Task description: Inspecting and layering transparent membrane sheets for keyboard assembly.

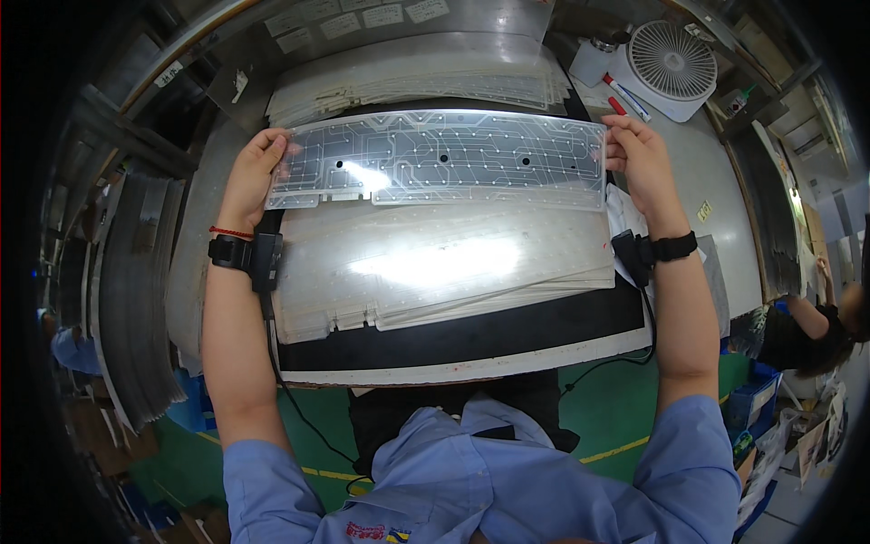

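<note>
Stretched between my two hands is a clear, flexible circuit film sheet (426,154), long and narrow, printed with pale traces and dots, with a few dark round spots along its middle. My left hand (261,163) pinches its left end, thumb on top. At the opposite end, my right hand (638,156) grips the edge between thumb and fingers. The sheet is held above a stack of similar clear sheets (435,258) that lies closer to me on a black mat (507,328). Behind the held sheet lies another stack of film sheets (426,86).
A white fan (672,62) stands at the back right, beside a red marker (613,104) and a clear bottle (594,62). Tall sheet stacks (136,290) stand at the left. Cables (290,390) run from both wrist straps. At far right, another person (820,322) is partly visible.
</note>
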Action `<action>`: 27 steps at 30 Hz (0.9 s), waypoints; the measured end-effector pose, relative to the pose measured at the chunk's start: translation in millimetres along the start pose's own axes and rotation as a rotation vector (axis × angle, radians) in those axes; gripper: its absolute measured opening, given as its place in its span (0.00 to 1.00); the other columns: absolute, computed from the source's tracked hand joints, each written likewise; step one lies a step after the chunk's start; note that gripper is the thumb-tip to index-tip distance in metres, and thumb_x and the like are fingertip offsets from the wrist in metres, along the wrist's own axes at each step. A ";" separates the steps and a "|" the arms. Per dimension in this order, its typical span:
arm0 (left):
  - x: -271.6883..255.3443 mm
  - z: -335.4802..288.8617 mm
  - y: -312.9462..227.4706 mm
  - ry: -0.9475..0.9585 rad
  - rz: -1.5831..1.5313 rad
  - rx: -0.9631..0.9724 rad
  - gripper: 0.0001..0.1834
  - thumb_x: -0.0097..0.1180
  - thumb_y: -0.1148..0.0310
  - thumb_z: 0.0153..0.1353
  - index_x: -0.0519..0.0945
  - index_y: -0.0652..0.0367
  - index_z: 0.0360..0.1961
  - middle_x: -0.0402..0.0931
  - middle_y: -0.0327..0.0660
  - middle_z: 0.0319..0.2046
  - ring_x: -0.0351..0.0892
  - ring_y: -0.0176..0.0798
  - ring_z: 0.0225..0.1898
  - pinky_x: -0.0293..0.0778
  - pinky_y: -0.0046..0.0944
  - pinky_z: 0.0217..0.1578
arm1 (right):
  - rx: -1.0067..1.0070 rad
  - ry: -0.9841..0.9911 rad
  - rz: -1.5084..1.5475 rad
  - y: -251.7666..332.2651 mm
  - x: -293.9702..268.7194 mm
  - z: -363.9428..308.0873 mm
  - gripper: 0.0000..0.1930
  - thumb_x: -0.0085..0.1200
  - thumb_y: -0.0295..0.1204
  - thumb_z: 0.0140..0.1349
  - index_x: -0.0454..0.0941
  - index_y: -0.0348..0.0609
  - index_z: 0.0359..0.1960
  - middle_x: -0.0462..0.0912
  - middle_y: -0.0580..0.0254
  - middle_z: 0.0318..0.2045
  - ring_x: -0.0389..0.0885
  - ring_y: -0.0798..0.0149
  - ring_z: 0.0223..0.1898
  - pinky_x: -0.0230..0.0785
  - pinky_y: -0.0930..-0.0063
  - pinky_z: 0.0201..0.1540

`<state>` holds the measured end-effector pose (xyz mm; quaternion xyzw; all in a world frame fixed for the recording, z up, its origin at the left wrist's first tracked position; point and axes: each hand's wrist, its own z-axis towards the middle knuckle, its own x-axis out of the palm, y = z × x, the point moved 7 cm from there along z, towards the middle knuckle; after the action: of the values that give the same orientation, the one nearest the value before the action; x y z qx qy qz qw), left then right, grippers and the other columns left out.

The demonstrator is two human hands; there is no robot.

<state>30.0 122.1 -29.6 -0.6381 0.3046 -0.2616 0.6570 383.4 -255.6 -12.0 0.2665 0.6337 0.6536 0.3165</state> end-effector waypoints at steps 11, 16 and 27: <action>-12.2 2.3 1.2 -0.079 -0.007 0.025 0.10 0.46 0.66 0.71 0.75 0.58 0.47 0.78 0.35 0.34 0.68 0.21 0.27 0.69 0.22 0.31 | 0.079 -0.003 0.076 -0.1 0.9 -3.9 0.10 0.43 0.34 0.69 0.72 0.41 0.37 0.80 0.57 0.28 0.79 0.69 0.23 0.73 0.81 0.26; -5.1 2.7 7.1 -0.023 -0.080 -0.010 0.10 0.47 0.63 0.71 0.75 0.56 0.46 0.78 0.33 0.35 0.67 0.21 0.27 0.66 0.22 0.31 | 0.068 0.029 0.062 4.5 8.7 -5.2 0.13 0.43 0.33 0.70 0.74 0.38 0.48 0.81 0.59 0.30 0.79 0.72 0.26 0.71 0.82 0.27; 47.3 -26.6 -6.3 0.265 -0.050 -0.173 0.18 0.47 0.64 0.70 0.72 0.63 0.56 0.78 0.36 0.41 0.77 0.27 0.37 0.75 0.29 0.42 | 0.057 0.035 -0.086 -3.6 4.4 -2.2 0.12 0.44 0.28 0.69 0.73 0.39 0.51 0.81 0.61 0.38 0.80 0.72 0.31 0.72 0.82 0.32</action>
<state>42.7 69.1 -26.5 -0.6597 0.3940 -0.3325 0.5468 379.1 -253.8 -16.0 0.2365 0.6684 0.6255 0.3256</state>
